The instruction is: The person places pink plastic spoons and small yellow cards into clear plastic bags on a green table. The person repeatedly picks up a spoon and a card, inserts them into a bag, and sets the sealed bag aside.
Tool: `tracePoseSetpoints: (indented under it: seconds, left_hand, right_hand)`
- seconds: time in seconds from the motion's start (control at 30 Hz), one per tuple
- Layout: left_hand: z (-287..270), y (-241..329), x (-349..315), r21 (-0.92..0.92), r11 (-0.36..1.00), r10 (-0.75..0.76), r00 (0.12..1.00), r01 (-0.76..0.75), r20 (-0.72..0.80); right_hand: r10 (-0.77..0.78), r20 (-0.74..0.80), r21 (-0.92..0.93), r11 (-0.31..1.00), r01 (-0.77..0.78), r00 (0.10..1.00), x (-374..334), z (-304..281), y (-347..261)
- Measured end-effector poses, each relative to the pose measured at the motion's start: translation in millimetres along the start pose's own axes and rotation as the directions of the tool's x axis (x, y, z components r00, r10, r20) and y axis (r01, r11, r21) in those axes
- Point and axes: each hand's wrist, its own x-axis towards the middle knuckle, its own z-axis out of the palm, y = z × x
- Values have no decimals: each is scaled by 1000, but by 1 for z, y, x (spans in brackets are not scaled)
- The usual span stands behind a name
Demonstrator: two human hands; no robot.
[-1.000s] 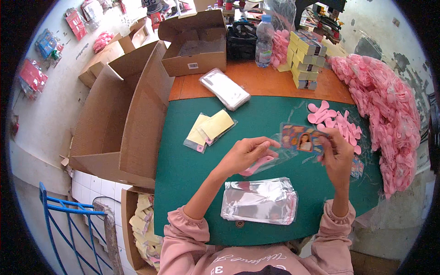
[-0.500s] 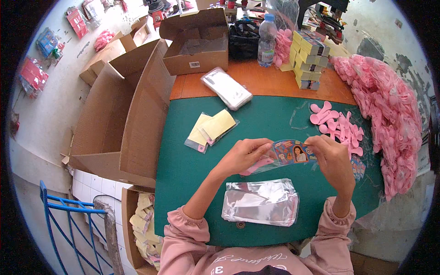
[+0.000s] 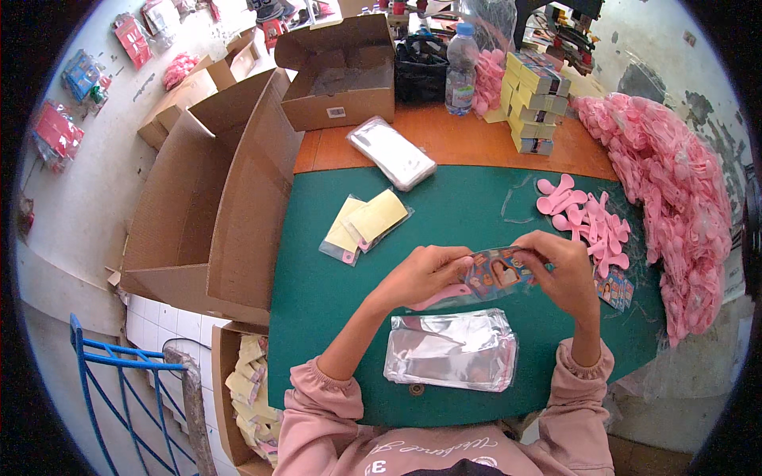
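A clear plastic bag [image 3: 477, 297] was pinched by the nearly closed left hand [image 3: 425, 274], and a pink plastic spoon [image 3: 443, 296] was seen beside its fingers. Between the hands, a colourful rectangular printed card [image 3: 486, 271] was gripped by the right hand's [image 3: 562, 266] thumb and curled fingers, its long axis directed roughly left to right.

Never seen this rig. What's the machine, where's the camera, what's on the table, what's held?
No machine: a person's bare left hand and right hand. The view is from the left of two head-worn fisheye cameras looking down, so straight edges bend. On the green tabletop lie a stack of clear bags, two packets showing yellow and loose pink spoons. The left hand holds a single clear bag, apparently with a pink spoon inside; the right hand pinches a printed card at that bag.
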Motion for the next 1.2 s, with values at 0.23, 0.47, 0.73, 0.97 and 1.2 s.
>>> tracePoseSetpoints:
  seconds: [0.23, 0.47, 0.73, 0.97, 1.2]
  left_hand:
    - [3, -11, 3, -116, 993, 9, 998, -2, 59]
    - [-4, -9, 4, -57, 998, -11, 1000, 12, 10]
    - [-2, -7, 2, 5, 1000, -11, 999, 11, -43]
    - [10, -9, 2, -99, 994, 34, 999, -37, -38]
    - [3, 1, 1, 333, 921, -186, 979, 202, -80]
  right_hand:
    - [-111, 231, -29, 992, 121, 967, 2, -1, 7]
    - [-102, -40, 598, 794, 106, 994, -5, -75, 125]
    - [154, -146, 142, 981, -133, 977, 9, -38, 52]
    - [-49, 250, 116, 993, 20, 967, 11, 25, 18]
    - [-76, 318, 85, 995, 52, 945, 9, 39, 35]
